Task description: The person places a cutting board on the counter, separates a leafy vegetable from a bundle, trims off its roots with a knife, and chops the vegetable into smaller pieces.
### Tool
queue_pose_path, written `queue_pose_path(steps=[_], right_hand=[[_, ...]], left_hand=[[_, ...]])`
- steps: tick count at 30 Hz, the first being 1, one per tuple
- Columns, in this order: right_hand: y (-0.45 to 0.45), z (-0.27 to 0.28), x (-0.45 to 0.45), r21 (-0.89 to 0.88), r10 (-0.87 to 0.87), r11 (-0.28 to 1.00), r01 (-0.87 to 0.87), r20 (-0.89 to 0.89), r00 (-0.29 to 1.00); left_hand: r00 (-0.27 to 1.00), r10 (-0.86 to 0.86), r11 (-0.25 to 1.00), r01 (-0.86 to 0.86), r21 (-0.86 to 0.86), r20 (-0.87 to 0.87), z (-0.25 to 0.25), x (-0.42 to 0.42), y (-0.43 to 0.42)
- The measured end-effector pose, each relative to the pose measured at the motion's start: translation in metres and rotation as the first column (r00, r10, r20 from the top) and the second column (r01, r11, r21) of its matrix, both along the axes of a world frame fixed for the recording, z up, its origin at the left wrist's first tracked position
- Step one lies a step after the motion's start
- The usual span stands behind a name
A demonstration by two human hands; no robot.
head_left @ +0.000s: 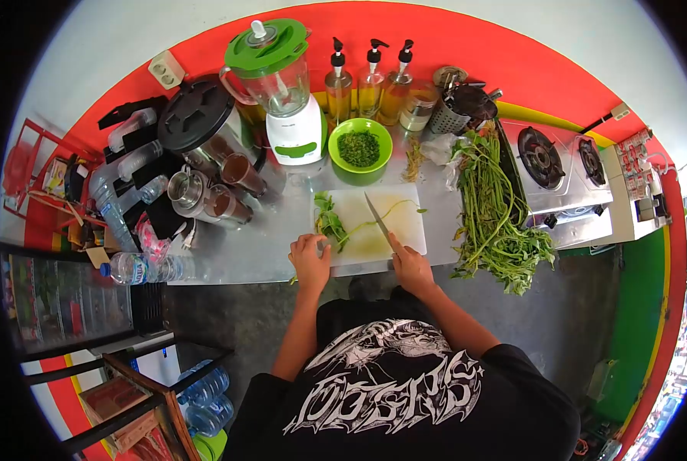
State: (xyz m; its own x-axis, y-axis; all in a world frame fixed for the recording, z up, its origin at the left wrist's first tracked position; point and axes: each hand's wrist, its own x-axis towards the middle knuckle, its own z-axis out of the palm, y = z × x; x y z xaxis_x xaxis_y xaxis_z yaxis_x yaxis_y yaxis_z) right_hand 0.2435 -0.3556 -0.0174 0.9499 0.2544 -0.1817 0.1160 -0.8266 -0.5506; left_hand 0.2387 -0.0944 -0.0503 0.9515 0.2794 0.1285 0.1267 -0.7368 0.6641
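A knife (377,214) is in my right hand (412,269), its blade slanting up and left over the white cutting board (405,230). Under the blade runs a thin green stem (390,209) across the board. Leafy greens (328,221) lie in a loose pile on the board's left side. My left hand (310,260) is closed at the board's lower left corner, just below that pile. A bit of green shows beneath its fingers; most of what it grips is hidden. Behind the board, a green bowl (361,175) holds chopped greens (358,148).
A big bunch of leafy stems (493,207) lies right of the board, beside a gas stove (555,180). Behind stand a blender (293,131) and pump bottles (370,88). Leftward are metal cups (197,196) and a water bottle (136,269) near the counter's front edge.
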Motion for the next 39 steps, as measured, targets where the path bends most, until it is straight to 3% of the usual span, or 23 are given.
queue_pose_path(steps=[5, 7, 14, 17, 19, 20, 22, 24, 28, 30, 31, 34, 39], right_hand=[[0.012, 0.001, 0.002, -0.203, 0.081, 0.976, -0.083, -0.022, 0.997], [0.017, -0.013, 0.000, -0.277, 0.115, 0.957, -0.090, 0.074, 0.991], [0.029, -0.033, 0.012, -0.351, 0.111, 0.933, -0.077, 0.077, 0.991], [0.031, -0.037, 0.017, -0.357, 0.107, 0.931, -0.073, 0.077, 0.991], [0.034, -0.037, 0.020, -0.340, 0.106, 0.939, -0.059, 0.122, 0.987], [0.034, -0.039, 0.022, -0.338, 0.096, 0.940, -0.048, 0.126, 0.987], [0.035, -0.040, 0.025, -0.299, 0.090, 0.954, -0.037, 0.164, 0.982], [0.029, -0.034, 0.027, -0.271, 0.066, 0.962, -0.031, 0.124, 0.990], [0.015, -0.021, 0.020, -0.083, -0.035, 0.996, 0.043, 0.100, 0.994], [0.007, -0.011, 0.010, 0.077, -0.199, 0.979, 0.190, 0.138, 0.970], [0.002, -0.014, 0.006, 0.077, -0.208, 0.977, 0.199, 0.143, 0.968], [-0.016, -0.020, -0.002, 0.150, -0.302, 0.950, 0.272, 0.237, 0.923], [-0.040, 0.000, -0.013, 0.182, -0.414, 0.906, 0.382, 0.191, 0.890]], left_hand=[[0.995, -0.006, 0.997, -0.002, -0.081, -0.100, -0.012, -0.023, 0.022], [0.996, -0.017, 0.993, 0.008, -0.114, -0.085, -0.012, -0.029, 0.022], [1.000, 0.009, 0.980, -0.009, -0.198, -0.002, -0.017, -0.030, 0.022], [0.993, 0.031, 0.922, -0.072, -0.382, -0.112, -0.029, -0.034, 0.029], [0.981, 0.058, 0.812, -0.154, -0.562, -0.185, -0.020, -0.036, 0.030], [0.994, 0.062, 0.836, -0.100, -0.540, -0.087, -0.034, -0.037, 0.036], [0.990, 0.098, 0.829, -0.136, -0.542, -0.099, -0.007, -0.034, 0.037], [0.996, 0.085, 0.903, -0.084, -0.422, -0.016, 0.024, -0.029, 0.039], [0.994, 0.081, 0.914, -0.045, -0.403, 0.073, 0.046, -0.012, 0.037], [0.993, 0.040, 0.920, 0.006, -0.391, 0.107, 0.054, 0.000, 0.025], [0.992, -0.002, 0.913, 0.054, -0.404, 0.129, 0.062, 0.006, 0.016], [0.984, -0.081, 0.877, 0.145, -0.458, 0.155, 0.050, 0.025, -0.015], [0.970, -0.225, 0.865, 0.242, -0.440, 0.091, 0.017, 0.046, -0.063]])
